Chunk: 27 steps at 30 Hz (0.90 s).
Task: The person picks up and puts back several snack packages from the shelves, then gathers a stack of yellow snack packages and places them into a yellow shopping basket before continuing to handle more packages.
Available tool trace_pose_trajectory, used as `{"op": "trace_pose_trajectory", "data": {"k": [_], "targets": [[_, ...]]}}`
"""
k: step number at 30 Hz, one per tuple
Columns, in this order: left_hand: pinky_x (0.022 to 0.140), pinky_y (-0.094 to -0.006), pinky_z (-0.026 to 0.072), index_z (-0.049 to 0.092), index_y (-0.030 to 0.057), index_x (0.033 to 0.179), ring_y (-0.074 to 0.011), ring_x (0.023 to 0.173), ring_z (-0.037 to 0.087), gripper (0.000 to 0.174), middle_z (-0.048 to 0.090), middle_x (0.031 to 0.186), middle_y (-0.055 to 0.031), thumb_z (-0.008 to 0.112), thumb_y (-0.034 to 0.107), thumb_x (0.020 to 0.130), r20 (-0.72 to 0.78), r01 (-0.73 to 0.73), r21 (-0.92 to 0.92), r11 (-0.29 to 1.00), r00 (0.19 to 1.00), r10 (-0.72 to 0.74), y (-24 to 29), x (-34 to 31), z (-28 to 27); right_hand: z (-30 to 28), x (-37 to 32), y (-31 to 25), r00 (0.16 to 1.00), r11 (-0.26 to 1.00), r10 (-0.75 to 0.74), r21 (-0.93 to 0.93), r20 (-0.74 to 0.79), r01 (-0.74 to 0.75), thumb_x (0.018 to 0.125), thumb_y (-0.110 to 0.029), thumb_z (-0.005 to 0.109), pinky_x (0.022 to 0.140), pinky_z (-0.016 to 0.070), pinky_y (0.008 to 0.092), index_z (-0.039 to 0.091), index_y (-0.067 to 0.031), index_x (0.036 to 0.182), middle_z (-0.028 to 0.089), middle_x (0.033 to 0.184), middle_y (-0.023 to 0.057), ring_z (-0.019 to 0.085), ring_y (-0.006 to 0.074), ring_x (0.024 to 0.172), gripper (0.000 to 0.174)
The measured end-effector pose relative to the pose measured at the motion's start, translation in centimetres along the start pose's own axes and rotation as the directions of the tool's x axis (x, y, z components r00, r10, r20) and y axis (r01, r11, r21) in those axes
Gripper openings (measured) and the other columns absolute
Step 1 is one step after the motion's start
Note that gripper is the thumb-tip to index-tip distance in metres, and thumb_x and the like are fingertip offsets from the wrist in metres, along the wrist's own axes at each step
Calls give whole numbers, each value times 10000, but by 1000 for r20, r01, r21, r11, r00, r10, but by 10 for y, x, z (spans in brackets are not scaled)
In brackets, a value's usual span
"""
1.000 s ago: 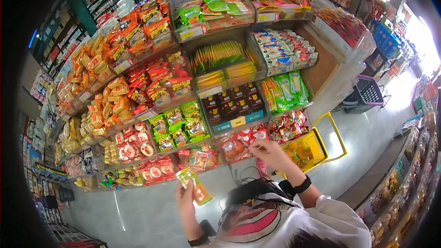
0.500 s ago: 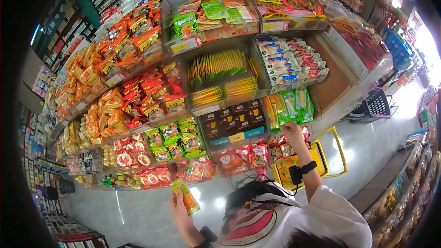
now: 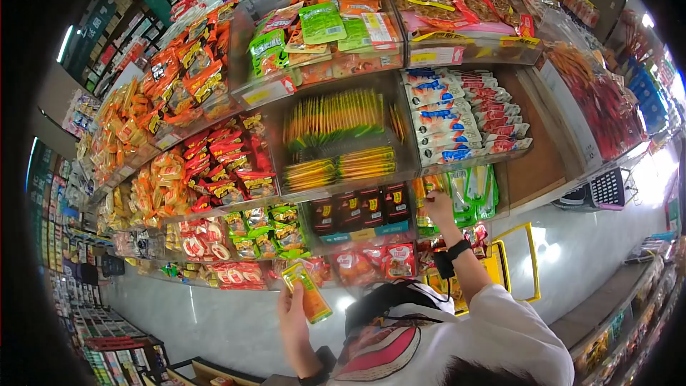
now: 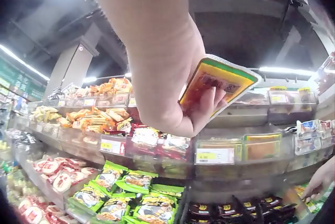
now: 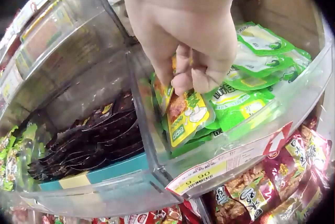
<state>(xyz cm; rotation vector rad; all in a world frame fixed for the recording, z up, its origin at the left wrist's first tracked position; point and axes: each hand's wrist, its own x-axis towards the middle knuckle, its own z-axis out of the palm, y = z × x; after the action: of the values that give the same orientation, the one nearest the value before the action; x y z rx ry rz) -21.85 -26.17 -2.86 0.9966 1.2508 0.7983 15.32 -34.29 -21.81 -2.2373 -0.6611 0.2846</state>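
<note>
In the head view my left hand [image 3: 293,314] grips a flat snack packet [image 3: 309,299], yellow and orange with a green edge, held out in front of the lower shelf. The left wrist view shows the fingers wrapped across this packet [image 4: 212,85]. My right hand [image 5: 183,30] reaches down into a clear plastic bin, its fingers curled and pinching the top of an orange and yellow snack packet [image 5: 189,119]. Green and white packets [image 5: 261,61] lie right beside that hand in the same bin.
Dark packets [image 5: 99,135] fill the bin to the left, behind a clear divider [image 5: 144,108]. A price tag [image 5: 230,166] lines the bin's front. Above are white and blue packets [image 3: 439,118]. A yellow basket [image 3: 500,271] stands low at the right.
My right hand has moved from over the lower red packets up into the bin of green and orange packets. The left hand still holds its packet. The view has come closer to the shelves.
</note>
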Motion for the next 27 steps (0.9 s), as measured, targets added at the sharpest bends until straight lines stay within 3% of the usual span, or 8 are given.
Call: {"op": "trace_pose_trajectory", "data": {"k": [6,9,12,18,20,22,25,27], "targets": [[780,-223,431,524,33,1153,-78,890,534,267,565,1009,-15,513,201,946,238,-18,144,989,971,-17,-5,11,25,-77,-13,-36,979,981,-193,20,-61,194,820,-98,581,645,464,385,577,-6,875,610,765,183,613,332,724,107],[761,-217,437,524,40,1159,-74,872,525,258,565,1003,-3,495,194,954,342,-26,157,987,939,-30,-13,18,40,-133,-30,-75,976,988,-107,127,190,83,868,-105,552,641,455,353,559,-15,925,586,746,151,587,277,687,107],[761,-226,449,526,39,1161,-79,883,532,264,566,1008,-4,492,202,956,403,10,243,970,909,-110,-10,17,59,-157,-47,-98,944,934,-225,329,242,138,896,-124,515,687,454,327,543,-9,934,575,788,158,567,299,730,124],[811,-261,449,521,24,1177,-109,913,569,320,607,1034,-52,417,250,975,526,7,301,954,833,-172,-14,3,95,-152,-81,-151,724,806,-559,471,404,360,880,-110,552,697,475,316,548,-7,958,593,860,139,600,289,790,129],[755,-241,454,529,22,1153,-83,873,546,324,587,992,-23,448,276,969,638,-241,350,905,769,-42,-25,0,99,-136,-92,-156,749,804,-556,462,361,374,864,-111,572,697,478,327,546,-8,949,603,861,140,604,302,796,135],[763,-224,464,500,18,1180,-77,905,543,339,577,1032,-19,546,241,928,708,-252,446,859,686,-167,-6,-7,104,-122,-100,-156,792,817,-513,471,330,333,845,-111,601,691,481,348,537,0,914,602,838,152,607,309,785,145],[732,-219,462,450,11,1220,-78,883,543,425,576,1017,-22,632,167,869,740,-248,394,885,657,-145,1,-14,110,-113,-107,-156,846,838,-375,529,379,134,846,-109,606,680,482,366,532,2,904,593,816,167,603,311,767,146],[722,-221,464,427,9,1234,-77,866,546,473,573,1013,-22,660,132,841,765,-309,425,851,624,-155,-12,-8,105,-102,-113,-152,853,842,-399,502,336,196,848,-104,607,674,481,376,529,0,899,582,816,170,600,314,777,140]]}}
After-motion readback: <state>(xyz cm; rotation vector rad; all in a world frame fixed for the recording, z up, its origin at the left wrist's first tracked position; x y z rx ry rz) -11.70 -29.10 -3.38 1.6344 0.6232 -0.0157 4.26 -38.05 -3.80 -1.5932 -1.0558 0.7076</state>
